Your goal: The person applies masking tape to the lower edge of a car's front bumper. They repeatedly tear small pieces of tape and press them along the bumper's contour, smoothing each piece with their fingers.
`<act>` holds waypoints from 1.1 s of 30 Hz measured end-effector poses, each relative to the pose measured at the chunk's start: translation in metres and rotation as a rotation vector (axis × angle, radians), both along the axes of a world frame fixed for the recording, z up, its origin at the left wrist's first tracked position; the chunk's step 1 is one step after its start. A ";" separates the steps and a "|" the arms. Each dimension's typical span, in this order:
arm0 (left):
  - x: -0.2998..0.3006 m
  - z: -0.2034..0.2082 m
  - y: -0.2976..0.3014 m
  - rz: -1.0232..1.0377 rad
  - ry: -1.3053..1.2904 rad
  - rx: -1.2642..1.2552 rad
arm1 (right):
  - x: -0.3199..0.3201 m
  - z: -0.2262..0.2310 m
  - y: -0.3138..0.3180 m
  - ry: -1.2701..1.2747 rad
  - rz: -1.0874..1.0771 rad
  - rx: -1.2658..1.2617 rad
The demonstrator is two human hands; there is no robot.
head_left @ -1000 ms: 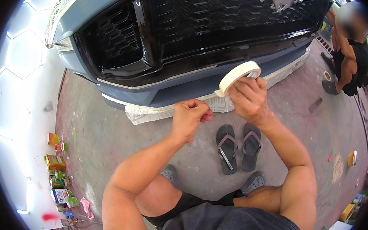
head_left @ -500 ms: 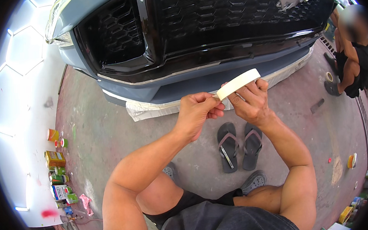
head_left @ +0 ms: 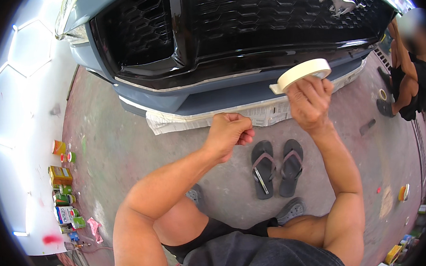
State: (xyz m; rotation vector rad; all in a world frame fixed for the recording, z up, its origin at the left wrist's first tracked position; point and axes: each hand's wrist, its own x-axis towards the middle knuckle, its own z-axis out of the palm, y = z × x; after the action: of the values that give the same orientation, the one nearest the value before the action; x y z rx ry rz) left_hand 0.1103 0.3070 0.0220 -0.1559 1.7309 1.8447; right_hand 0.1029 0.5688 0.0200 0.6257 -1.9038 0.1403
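Observation:
In my right hand [head_left: 311, 106] is a roll of cream masking tape [head_left: 303, 71], held up in front of the car bumper [head_left: 211, 100]. My fingers curl into the roll from below, and a short loose end of tape sticks out at its left. My left hand [head_left: 229, 136] is closed, thumb against curled fingers, apart from the roll. Whatever it may pinch is hidden. Behind the hands, a thin strip of tape runs under the glossy black grille [head_left: 245, 19]. Newspaper masking [head_left: 265, 116] hangs along the bumper's lower edge.
Black flip-flops [head_left: 291, 169] lie on the concrete floor below my hands. Paint cans [head_left: 60, 175] and a pink cloth [head_left: 96, 229] line the left wall. At the far right another person [head_left: 409, 72] squats by the car, near a second tape roll [head_left: 383, 94].
My hands have come apart. The right hand has moved up and right with the tape roll, whose end is now free of my left fingers. The left hand has hardly moved.

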 end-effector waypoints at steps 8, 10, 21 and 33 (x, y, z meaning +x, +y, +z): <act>0.002 0.029 0.010 0.063 0.084 0.294 | 0.007 0.009 -0.016 -0.015 0.098 -0.001; 0.004 0.031 0.011 0.056 0.092 0.315 | 0.010 0.009 -0.020 -0.031 0.119 0.007; 0.008 0.033 0.009 0.055 0.174 0.181 | 0.019 0.005 -0.029 -0.083 0.171 0.059; 0.013 0.012 -0.002 0.030 -0.025 0.114 | 0.010 0.033 -0.004 -0.059 0.107 -0.106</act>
State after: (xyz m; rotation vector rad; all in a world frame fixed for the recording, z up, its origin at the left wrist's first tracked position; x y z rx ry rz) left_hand 0.1228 0.3046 0.0339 -0.1594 1.6104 1.9495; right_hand 0.1132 0.5645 0.0525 0.6579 -1.9056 0.3295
